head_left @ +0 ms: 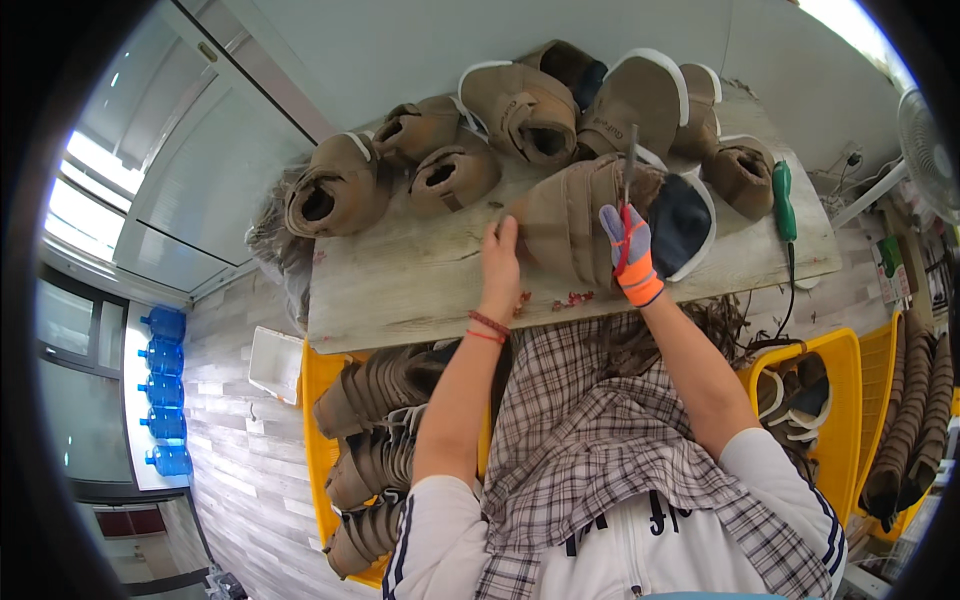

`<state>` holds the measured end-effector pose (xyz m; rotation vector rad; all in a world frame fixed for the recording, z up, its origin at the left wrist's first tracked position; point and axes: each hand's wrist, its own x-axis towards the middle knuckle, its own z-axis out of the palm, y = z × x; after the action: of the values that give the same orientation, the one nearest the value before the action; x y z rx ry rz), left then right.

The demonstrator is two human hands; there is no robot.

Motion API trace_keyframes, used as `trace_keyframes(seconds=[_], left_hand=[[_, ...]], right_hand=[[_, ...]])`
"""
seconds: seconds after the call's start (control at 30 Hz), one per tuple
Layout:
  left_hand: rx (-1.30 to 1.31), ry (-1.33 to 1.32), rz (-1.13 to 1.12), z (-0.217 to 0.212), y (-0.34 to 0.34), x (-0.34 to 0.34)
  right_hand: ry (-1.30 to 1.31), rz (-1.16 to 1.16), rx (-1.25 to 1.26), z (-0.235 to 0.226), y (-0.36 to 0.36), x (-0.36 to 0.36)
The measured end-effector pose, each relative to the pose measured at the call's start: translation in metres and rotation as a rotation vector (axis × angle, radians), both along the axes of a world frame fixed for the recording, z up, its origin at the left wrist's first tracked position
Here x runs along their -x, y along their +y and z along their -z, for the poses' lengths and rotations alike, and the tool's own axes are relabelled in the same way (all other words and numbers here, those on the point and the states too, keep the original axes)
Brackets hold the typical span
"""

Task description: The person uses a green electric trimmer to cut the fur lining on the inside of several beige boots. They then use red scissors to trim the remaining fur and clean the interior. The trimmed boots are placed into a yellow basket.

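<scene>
A stack of nested brown baseball caps (pixel 575 215) lies on its side on the table, its navy brim underside (pixel 680 225) edged in white. My left hand (pixel 501 262) is bare and grips the left end of the stack, its fingertips partly hidden. My right hand (pixel 630 250), in a grey-purple glove with an orange cuff, is closed on red-handled scissors (pixel 626 225). The blades point away from me over the caps. Small red scraps (pixel 573 299) lie near the table's front edge.
More brown caps (pixel 340 185) line the back of the wooden table (pixel 400 290). A green corded hand tool (pixel 783 200) lies at its right edge. Yellow crates (pixel 318 400) of caps flank my lap, a plaid apron (pixel 560 430) covers it, and a fan (pixel 925 135) stands far right.
</scene>
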<state>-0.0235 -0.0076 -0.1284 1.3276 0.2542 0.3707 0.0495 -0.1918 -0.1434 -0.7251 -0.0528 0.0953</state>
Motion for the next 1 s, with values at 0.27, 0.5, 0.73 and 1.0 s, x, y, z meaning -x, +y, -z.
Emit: trace_keyframes(seconds=[0.27, 0.5, 0.73, 1.0], left_hand=[[-1.427, 0.067, -0.393, -0.033, 0.132, -0.041], [-0.057, -0.071, -0.222, -0.133, 0.176, 0.067], [0.604, -0.070, -0.040, -0.109, 0.138, 0.218], [0.900, 0.151, -0.071, -0.039, 0.052, 0.270]], right_hand=[[0.037, -0.219, 0.004, 0.002, -0.050, 0.012], [-0.134, -0.052, 0.673, -0.022, -0.115, 0.067], [-0.428, -0.143, 1.281, -0.082, -0.124, 0.129], [-1.170, -0.219, 1.783, -0.121, -0.063, 0.167]])
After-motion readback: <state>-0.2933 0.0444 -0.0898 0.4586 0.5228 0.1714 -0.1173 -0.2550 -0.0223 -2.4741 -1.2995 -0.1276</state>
